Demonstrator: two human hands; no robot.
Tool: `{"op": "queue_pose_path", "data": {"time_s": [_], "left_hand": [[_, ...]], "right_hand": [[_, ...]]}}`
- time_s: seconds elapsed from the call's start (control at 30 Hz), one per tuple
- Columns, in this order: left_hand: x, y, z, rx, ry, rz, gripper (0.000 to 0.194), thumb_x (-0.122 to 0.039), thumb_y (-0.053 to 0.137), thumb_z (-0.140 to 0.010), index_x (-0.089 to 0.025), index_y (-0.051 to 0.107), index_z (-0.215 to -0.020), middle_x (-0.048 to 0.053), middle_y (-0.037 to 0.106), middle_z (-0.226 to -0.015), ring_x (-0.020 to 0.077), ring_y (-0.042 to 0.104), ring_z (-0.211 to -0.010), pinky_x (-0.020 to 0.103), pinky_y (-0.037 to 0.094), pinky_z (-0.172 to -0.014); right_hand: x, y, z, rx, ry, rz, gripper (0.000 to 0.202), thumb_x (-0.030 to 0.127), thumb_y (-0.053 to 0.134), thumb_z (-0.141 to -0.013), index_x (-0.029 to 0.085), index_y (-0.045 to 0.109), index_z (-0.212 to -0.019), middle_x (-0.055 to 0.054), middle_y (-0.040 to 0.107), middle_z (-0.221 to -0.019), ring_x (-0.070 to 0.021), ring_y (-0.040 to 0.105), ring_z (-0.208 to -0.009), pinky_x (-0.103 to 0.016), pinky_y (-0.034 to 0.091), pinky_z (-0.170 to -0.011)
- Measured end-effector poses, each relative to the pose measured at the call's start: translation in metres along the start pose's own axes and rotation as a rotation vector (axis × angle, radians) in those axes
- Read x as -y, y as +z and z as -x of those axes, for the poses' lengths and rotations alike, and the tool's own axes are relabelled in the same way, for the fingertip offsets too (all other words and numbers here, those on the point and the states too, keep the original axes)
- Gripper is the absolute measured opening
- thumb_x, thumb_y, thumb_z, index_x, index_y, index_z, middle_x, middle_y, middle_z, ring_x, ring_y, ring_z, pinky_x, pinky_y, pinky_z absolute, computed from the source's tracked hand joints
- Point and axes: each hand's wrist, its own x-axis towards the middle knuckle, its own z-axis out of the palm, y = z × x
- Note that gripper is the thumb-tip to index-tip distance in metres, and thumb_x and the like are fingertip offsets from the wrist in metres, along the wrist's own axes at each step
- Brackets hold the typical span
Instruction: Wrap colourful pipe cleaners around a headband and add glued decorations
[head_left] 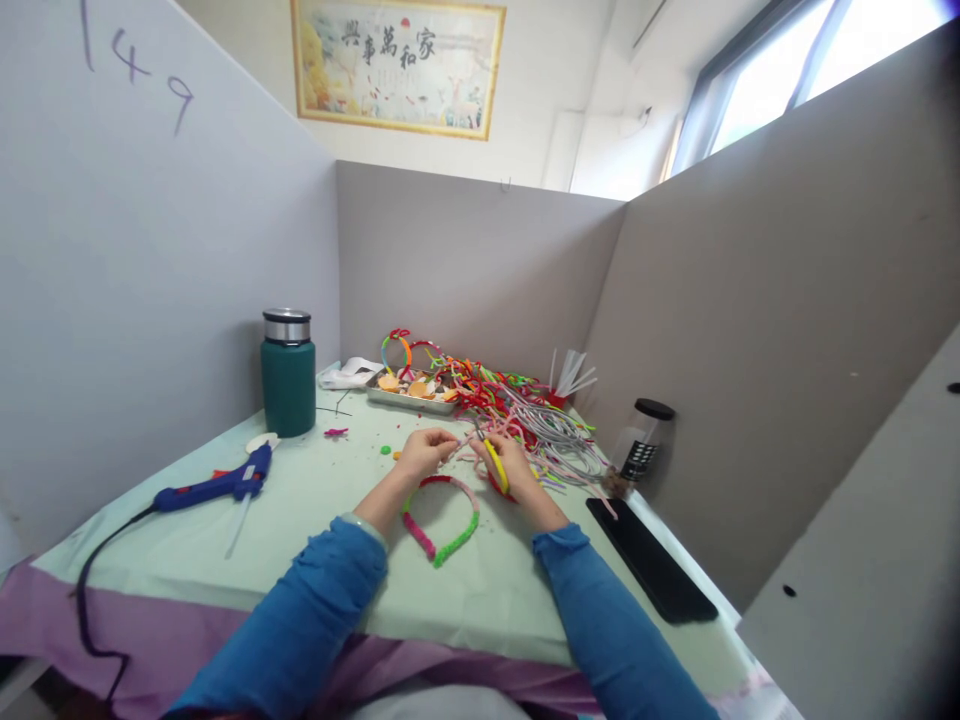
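Observation:
My right hand (514,468) is closed around yellow-handled scissors (495,464), whose grey blades point up and away from me. My left hand (424,452) pinches a thin pale pink pipe cleaner (463,442) near the blades. The fingertips are small in view, and whether the blades touch the pipe cleaner I cannot tell. Just in front of my hands a headband (406,516) lies on the table, wrapped in red, pink and green fuzzy sections.
A heap of colourful pipe cleaners (517,400) lies at the back, beside a metal tray (412,403) of small pieces. At left are a green bottle (289,388) and a blue glue gun (210,490). At right stand a clear bottle (645,440) and a flat black object (651,562).

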Motion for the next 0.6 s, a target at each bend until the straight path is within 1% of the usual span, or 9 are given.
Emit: {"op": "queue_pose_path", "data": {"time_s": [0.07, 0.13, 0.2, 0.27, 0.3, 0.37, 0.47, 0.53, 0.6], "left_hand": [[0.0, -0.001, 0.001, -0.06, -0.017, 0.03, 0.026, -0.036, 0.068, -0.064, -0.013, 0.061, -0.073, -0.006, 0.047, -0.047, 0.0041, 0.034, -0.034, 0.02, 0.024, -0.036], [-0.002, -0.002, 0.002, -0.075, -0.029, 0.092, 0.029, -0.038, 0.068, -0.064, -0.013, 0.061, -0.075, -0.006, 0.047, -0.048, 0.0037, 0.032, -0.034, 0.02, 0.024, -0.035], [-0.003, -0.003, 0.004, -0.024, -0.047, 0.176, 0.031, -0.037, 0.069, -0.064, -0.012, 0.061, -0.079, -0.006, 0.047, -0.049, 0.0032, 0.032, -0.034, 0.02, 0.024, -0.036], [-0.005, -0.003, 0.006, 0.03, -0.074, 0.247, 0.032, -0.035, 0.07, -0.063, -0.012, 0.06, -0.084, -0.006, 0.047, -0.049, 0.0029, 0.03, -0.034, 0.02, 0.022, -0.035], [-0.006, -0.003, 0.007, 0.05, -0.088, 0.267, 0.032, -0.034, 0.07, -0.063, -0.012, 0.059, -0.085, -0.006, 0.046, -0.049, 0.0028, 0.03, -0.033, 0.019, 0.02, -0.035], [-0.008, -0.002, 0.009, 0.075, -0.112, 0.285, 0.032, -0.031, 0.07, -0.063, -0.012, 0.059, -0.086, -0.007, 0.045, -0.048, 0.0022, 0.028, -0.033, 0.019, 0.017, -0.035], [-0.01, 0.0, 0.011, 0.099, -0.122, 0.282, 0.031, -0.031, 0.07, -0.063, -0.013, 0.058, -0.085, -0.007, 0.045, -0.047, 0.0017, 0.027, -0.033, 0.019, 0.014, -0.036], [-0.011, 0.001, 0.011, 0.104, -0.108, 0.265, 0.03, -0.033, 0.071, -0.063, -0.013, 0.057, -0.081, -0.007, 0.045, -0.047, 0.0015, 0.027, -0.032, 0.019, 0.015, -0.036], [-0.01, 0.002, 0.011, 0.107, -0.09, 0.236, 0.031, -0.037, 0.071, -0.062, -0.013, 0.056, -0.076, -0.007, 0.047, -0.048, 0.0016, 0.027, -0.032, 0.019, 0.017, -0.036]], "right_hand": [[0.0, -0.012, -0.001, -0.024, 0.052, 0.302, 0.042, 0.057, 0.052, -0.078, 0.018, 0.066, -0.085, -0.004, 0.065, -0.073, -0.0179, 0.058, -0.068, -0.025, 0.039, -0.06], [0.001, -0.023, 0.0, -0.031, 0.126, 0.576, 0.045, 0.057, 0.055, -0.077, 0.019, 0.065, -0.101, -0.009, 0.068, -0.087, -0.0234, 0.062, -0.081, -0.029, 0.042, -0.067], [0.0, -0.031, 0.001, -0.02, 0.226, 0.769, 0.048, 0.051, 0.055, -0.079, 0.018, 0.059, -0.114, -0.013, 0.068, -0.095, -0.0267, 0.063, -0.087, -0.032, 0.043, -0.071], [-0.002, -0.035, 0.002, 0.0, 0.31, 0.878, 0.044, 0.04, 0.051, -0.083, 0.016, 0.055, -0.12, -0.016, 0.067, -0.097, -0.0269, 0.064, -0.089, -0.033, 0.044, -0.072], [-0.003, -0.037, 0.001, 0.011, 0.338, 0.909, 0.039, 0.034, 0.049, -0.085, 0.016, 0.056, -0.119, -0.016, 0.067, -0.098, -0.0264, 0.064, -0.089, -0.033, 0.044, -0.072], [-0.006, -0.039, 0.0, 0.035, 0.375, 0.948, 0.03, 0.024, 0.046, -0.085, 0.015, 0.061, -0.11, -0.017, 0.068, -0.096, -0.0252, 0.065, -0.089, -0.032, 0.044, -0.071], [-0.008, -0.04, -0.001, 0.016, 0.398, 0.995, 0.023, 0.019, 0.048, -0.083, 0.014, 0.069, -0.09, -0.018, 0.068, -0.09, -0.0254, 0.064, -0.087, -0.032, 0.043, -0.07], [-0.005, -0.04, 0.0, -0.072, 0.339, 1.012, 0.023, 0.021, 0.049, -0.084, 0.013, 0.07, -0.084, -0.018, 0.067, -0.088, -0.0268, 0.062, -0.089, -0.033, 0.042, -0.072], [0.001, -0.038, 0.003, -0.163, 0.159, 0.955, 0.025, 0.025, 0.048, -0.086, 0.014, 0.07, -0.086, -0.016, 0.067, -0.089, -0.0256, 0.059, -0.092, -0.034, 0.041, -0.077]]}}
